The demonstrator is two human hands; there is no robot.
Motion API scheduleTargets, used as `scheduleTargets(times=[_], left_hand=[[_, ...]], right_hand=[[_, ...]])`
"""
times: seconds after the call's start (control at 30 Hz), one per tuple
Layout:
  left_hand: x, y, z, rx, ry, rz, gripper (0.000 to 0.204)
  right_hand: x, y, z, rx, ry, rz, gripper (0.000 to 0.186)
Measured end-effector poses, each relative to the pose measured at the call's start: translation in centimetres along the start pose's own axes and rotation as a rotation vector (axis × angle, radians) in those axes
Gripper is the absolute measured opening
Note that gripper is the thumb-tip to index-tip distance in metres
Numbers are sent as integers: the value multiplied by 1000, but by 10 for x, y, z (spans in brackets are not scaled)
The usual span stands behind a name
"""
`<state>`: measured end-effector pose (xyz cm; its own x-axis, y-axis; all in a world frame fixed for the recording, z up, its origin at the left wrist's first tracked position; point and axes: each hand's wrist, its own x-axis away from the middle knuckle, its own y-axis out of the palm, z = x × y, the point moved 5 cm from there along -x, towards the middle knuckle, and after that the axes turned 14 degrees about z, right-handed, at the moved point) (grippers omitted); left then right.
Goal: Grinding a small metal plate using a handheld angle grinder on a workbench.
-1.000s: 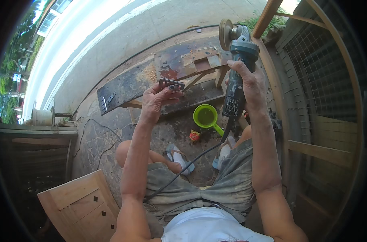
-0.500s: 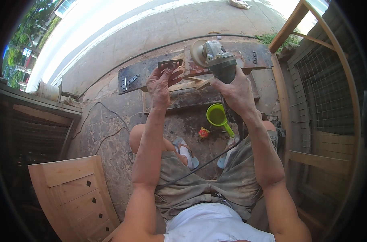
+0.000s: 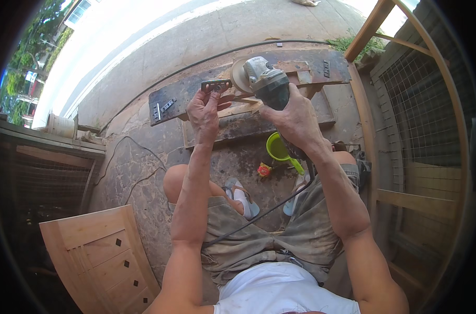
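Note:
My left hand [image 3: 203,115] is closed on a small dark metal plate with holes [image 3: 212,85] and holds it above the low wooden bench [image 3: 166,98]. My right hand [image 3: 293,115] grips an angle grinder [image 3: 261,73], whose round disc [image 3: 239,73] faces left, right beside the plate. I cannot tell whether disc and plate touch. The grinder's black cord runs down across my lap. More small dark metal pieces [image 3: 327,68] lie on the bench. Part of the grinder's body is hidden behind my right hand and forearm.
A green dipper [image 3: 277,146] and a red-yellow object [image 3: 264,169] sit on the stained floor. A wooden panel with dark diamonds [image 3: 94,251] is at lower left. Mesh enclosures flank me, with a wooden frame [image 3: 405,199] at right. A hose and pavement lie beyond the bench.
The grinder has come down from upright to tilted, its disc moving left toward the plate in my left hand. My left hand has risen slightly in view.

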<state>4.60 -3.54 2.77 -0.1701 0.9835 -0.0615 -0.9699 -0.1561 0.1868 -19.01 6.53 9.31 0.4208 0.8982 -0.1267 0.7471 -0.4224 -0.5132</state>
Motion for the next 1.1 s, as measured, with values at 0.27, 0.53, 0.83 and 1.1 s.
scheduleTargets(times=[0.27, 0.53, 0.83, 1.1], left_hand=[[4, 13, 1, -7, -2, -24, 25], [3, 17, -6, -21, 15, -53, 26], [8, 20, -6, -73, 28, -74, 28], [10, 25, -6, -67, 49, -134, 27]], right_hand=[[0, 1, 4, -4, 4, -18, 70], [0, 0, 5, 22, 13, -26, 68], [2, 1, 3, -6, 25, -47, 67], [2, 0, 4, -23, 9, -38, 66]])
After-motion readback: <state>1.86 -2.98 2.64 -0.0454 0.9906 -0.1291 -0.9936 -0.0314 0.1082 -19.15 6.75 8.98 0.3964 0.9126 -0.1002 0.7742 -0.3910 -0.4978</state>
